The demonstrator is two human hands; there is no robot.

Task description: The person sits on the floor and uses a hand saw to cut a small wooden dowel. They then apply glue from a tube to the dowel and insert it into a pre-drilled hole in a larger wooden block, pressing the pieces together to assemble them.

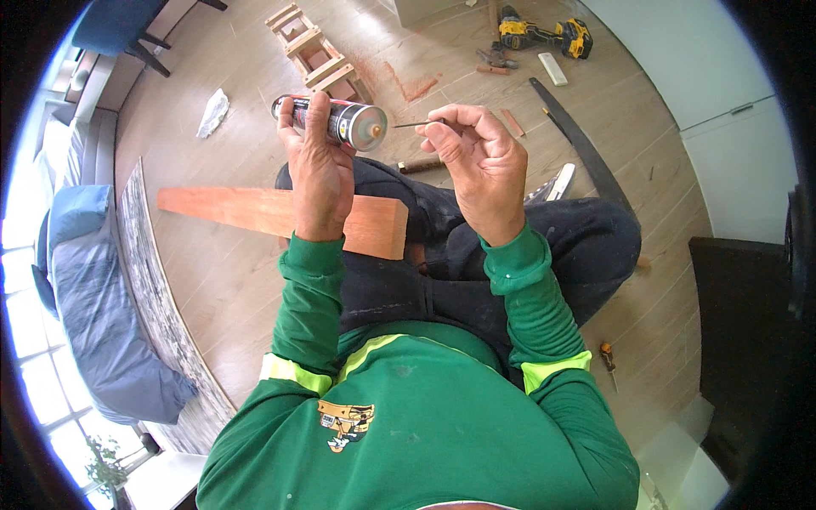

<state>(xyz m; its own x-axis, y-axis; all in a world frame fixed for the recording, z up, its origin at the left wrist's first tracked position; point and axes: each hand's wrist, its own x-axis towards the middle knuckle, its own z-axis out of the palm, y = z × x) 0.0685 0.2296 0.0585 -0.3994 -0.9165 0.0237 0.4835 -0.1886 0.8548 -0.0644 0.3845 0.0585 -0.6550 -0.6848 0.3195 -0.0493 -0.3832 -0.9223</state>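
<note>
My left hand (321, 170) is wrapped round a sealant cartridge (342, 121), dark with a printed label. Its pale round end, with a small yellowish tip in the centre, faces right. Opposite that end, my right hand (483, 166) pinches a thin dark metal rod (411, 125), perhaps a nail; its point is just short of the cartridge. The rod's other end is hidden in my fingers. Under my left wrist a long reddish wooden beam (378, 223) rests across my legs, reaching out to the left.
Ahead on the floor are a small wooden frame (316, 55), sawdust and a yellow-black cordless drill (544, 36). Pliers (497, 58), a white bar (552, 70) and a handsaw (582, 144) lie to the right. A screwdriver (609, 357) is near my right elbow. Crumpled white plastic (212, 113) lies left.
</note>
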